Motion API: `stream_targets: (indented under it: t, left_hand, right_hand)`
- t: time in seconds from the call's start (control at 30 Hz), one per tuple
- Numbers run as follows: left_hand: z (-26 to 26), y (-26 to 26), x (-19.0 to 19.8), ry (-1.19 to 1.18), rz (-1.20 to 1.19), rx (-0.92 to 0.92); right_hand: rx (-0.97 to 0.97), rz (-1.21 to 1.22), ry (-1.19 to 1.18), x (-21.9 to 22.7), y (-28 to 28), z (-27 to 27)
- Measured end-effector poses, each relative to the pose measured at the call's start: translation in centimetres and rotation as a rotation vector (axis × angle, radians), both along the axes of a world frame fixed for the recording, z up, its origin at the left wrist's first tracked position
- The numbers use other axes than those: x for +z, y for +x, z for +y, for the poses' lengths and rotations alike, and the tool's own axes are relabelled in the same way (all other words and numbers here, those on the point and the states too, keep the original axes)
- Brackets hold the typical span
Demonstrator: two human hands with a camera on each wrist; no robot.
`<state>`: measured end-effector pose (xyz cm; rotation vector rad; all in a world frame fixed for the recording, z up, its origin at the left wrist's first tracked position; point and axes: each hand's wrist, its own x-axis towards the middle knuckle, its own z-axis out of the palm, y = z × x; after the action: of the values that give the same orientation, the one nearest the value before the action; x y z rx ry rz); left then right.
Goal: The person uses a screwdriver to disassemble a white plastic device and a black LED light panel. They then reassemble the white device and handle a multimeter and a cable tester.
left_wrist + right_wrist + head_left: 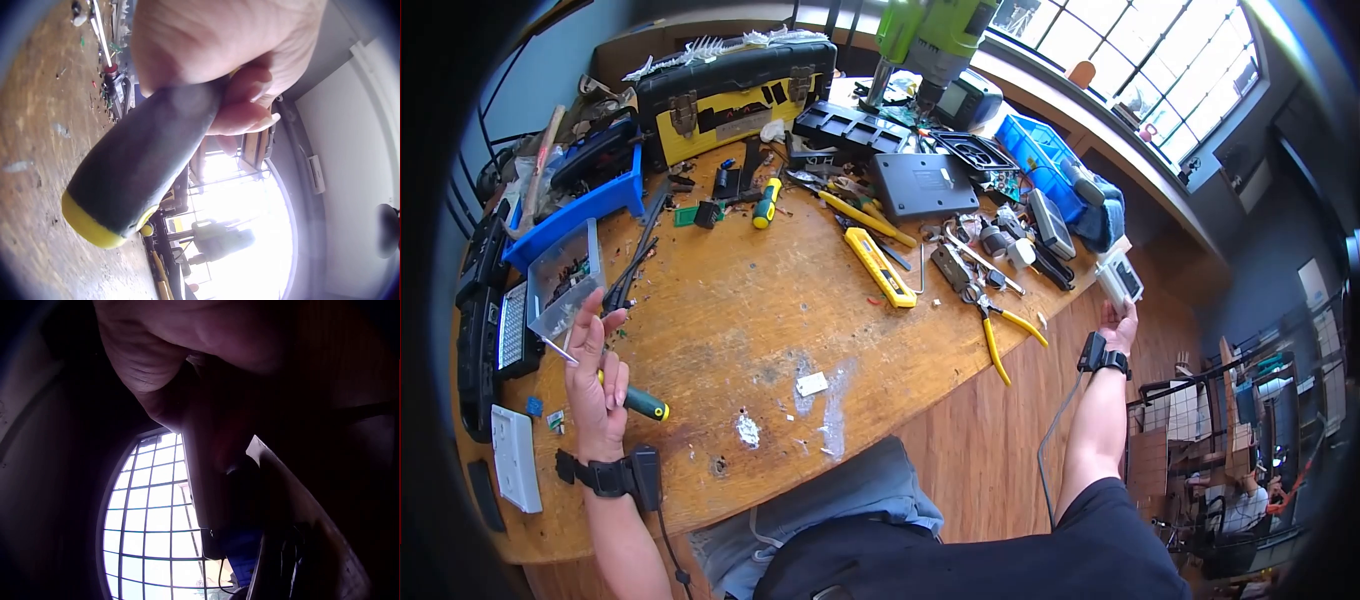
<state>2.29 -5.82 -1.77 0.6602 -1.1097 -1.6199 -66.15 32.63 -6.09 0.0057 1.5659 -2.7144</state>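
My left hand (598, 385) grips a screwdriver (646, 404) over the left side of the table. In the left wrist view the dark screwdriver handle (140, 159) with its yellow end sticks out below the curled fingers. Its shaft points toward a clear plastic box (572, 275). Off the table's right edge my right hand (1118, 330) holds a small white device (1120, 277) with a dark panel. The right wrist view is dark, with the device's narrow side (201, 469) beneath the hand.
Yellow-handled pliers (997, 335) overhang the table's (740, 300) front edge. A yellow utility knife (880, 268) and tangled tools lie mid-table. Behind stand a yellow-black toolbox (735, 105), a green drill (935, 40) and a blue bin (1045, 160). A white casing (517, 460) lies at left.
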Motion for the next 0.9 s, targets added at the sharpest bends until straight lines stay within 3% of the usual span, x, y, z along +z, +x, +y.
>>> stream_targets:
  t: [0.27,0.33,0.47,0.67,0.9]
  left_hand:
    - [0.5,-0.4,0.5,0.019,0.049,-0.009]
    - [0.5,-0.4,0.6,0.014,0.044,-0.004]
    - [0.6,-0.5,0.9,0.041,0.072,-0.002]
    - [0.8,-0.5,1.3,0.066,0.107,-0.092]
    - [0.8,-0.4,1.5,0.068,0.072,-0.082]
  right_hand:
    - [0.443,0.285,-0.006,10.6,14.9,-8.5]
    - [0.655,0.429,0.005,12.0,19.6,-11.4]
    - [0.957,0.497,-0.054,12.8,27.2,-16.3]
    - [1.248,0.404,-0.120,12.8,35.6,-21.0]
    - [1.301,0.422,-0.080,13.2,39.4,-21.3]
